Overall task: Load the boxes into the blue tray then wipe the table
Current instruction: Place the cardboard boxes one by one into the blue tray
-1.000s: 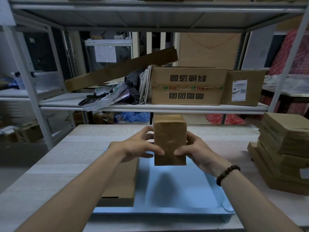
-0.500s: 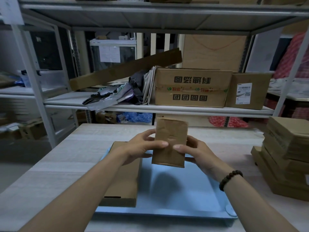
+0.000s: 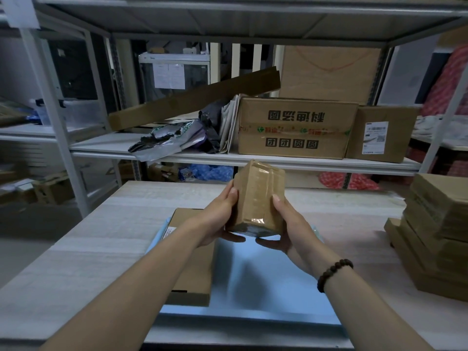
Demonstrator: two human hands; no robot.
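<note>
A small taped cardboard box (image 3: 258,197) is held in the air by both hands above the blue tray (image 3: 266,282), near the middle of the view. The left hand (image 3: 219,219) is pressed against the box's left side, its fingers (image 3: 233,195) laid along the edge and its thumb tucked beneath the lower corner. The right hand (image 3: 283,224) is clasped on the right side in the same way, so the fingers of both hands are closed on the box. The box is tilted, its taped top face turned toward the camera. A dark bead bracelet (image 3: 333,273) is worn on the right wrist.

The tray is set on the pale surface (image 3: 101,236), at 6 o'clock from the held box. A flat brown box (image 3: 195,269) is already laid inside the tray along its left wall, at 7 o'clock from the held box, and is partly covered by the left forearm. A stack of flat brown boxes (image 3: 438,229) is seen on the surface at 3 o'clock, well apart from the tray. At 12 o'clock, a metal shelf (image 3: 177,157) is loaded with a large printed carton (image 3: 296,130).
</note>
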